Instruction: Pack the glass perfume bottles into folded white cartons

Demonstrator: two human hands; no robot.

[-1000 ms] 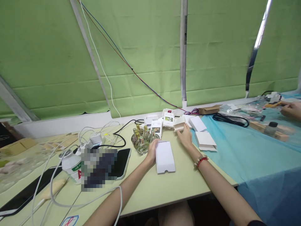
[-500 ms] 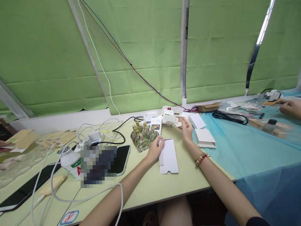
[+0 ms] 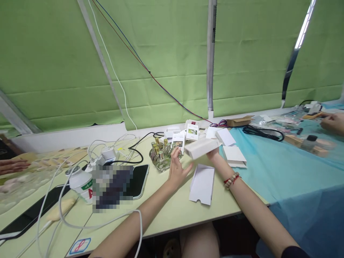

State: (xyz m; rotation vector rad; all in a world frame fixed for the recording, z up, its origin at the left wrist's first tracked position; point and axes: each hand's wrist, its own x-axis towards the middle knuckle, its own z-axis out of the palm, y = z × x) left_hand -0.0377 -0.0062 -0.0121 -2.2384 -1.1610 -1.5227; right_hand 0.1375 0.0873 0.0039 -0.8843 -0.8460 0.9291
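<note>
My right hand (image 3: pixel 213 154) grips a white cardboard box sleeve (image 3: pixel 201 148) above the table, its open end turned to the left; most of the fingers are hidden behind it. Fingers spread and holding nothing, my left hand (image 3: pixel 177 168) is just left of that sleeve. Below the hands a flat white card piece (image 3: pixel 202 184) with a notched edge lies on the table. Several glass perfume bottles (image 3: pixel 162 161) with gold and silver caps stand close beyond my left hand. Small white boxes with pictures (image 3: pixel 192 132) are behind them.
More white boxes (image 3: pixel 234 156) lie on the right by the blue cloth (image 3: pixel 268 168). Left are a phone (image 3: pixel 140 181), a white bottle (image 3: pixel 80 184) and loose cables (image 3: pixel 99 225). Other people's hands show at the far left (image 3: pixel 13 166) and far right (image 3: pixel 333 123).
My right hand has picked up the white box sleeve and brought it toward my left hand. My left hand has let go of the card piece, which now lies shifted and turned slightly right.
</note>
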